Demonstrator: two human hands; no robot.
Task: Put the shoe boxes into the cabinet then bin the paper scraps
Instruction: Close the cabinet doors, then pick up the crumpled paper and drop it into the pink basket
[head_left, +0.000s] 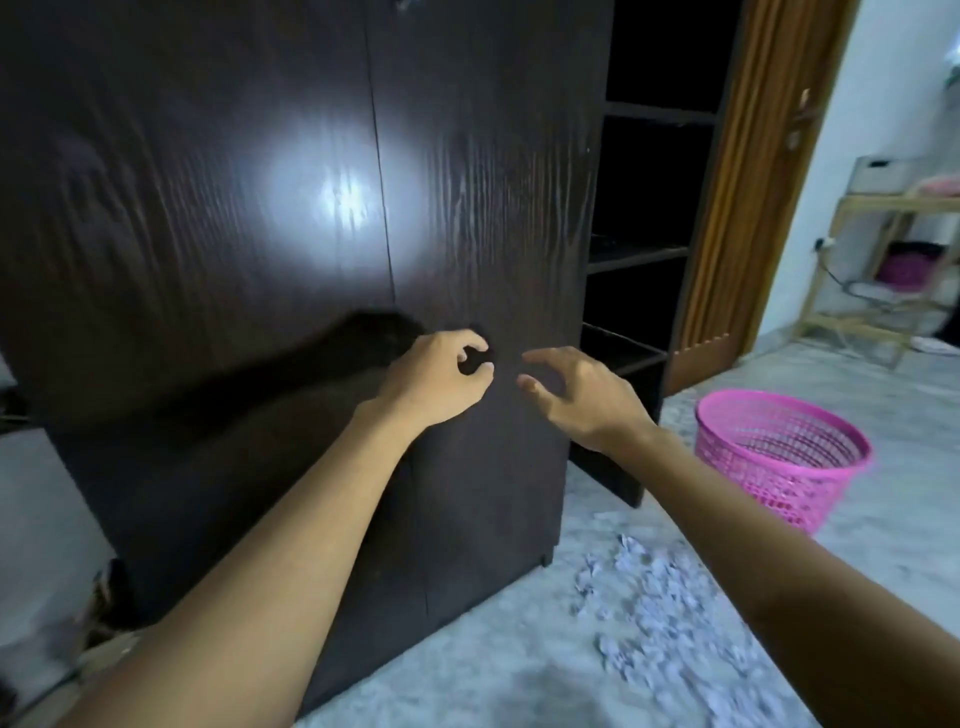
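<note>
A tall dark wooden cabinet (260, 208) fills the view, its two doors closed. My left hand (441, 379) is against the right door, fingers and thumb curled round a small dark knob (475, 358). My right hand (576, 395) hovers just right of it with fingers spread and holds nothing. White paper scraps (670, 613) lie scattered on the grey floor at the cabinet's right foot. A pink mesh bin (779, 457) stands on the floor to the right. A brown cardboard edge (104, 654) shows at the lower left, largely hidden.
Open dark shelves (644, 249) adjoin the cabinet on the right. Behind them stands a brown wooden door (748, 208). A light wooden rack (883, 270) with boxes and cloth is at the far right wall.
</note>
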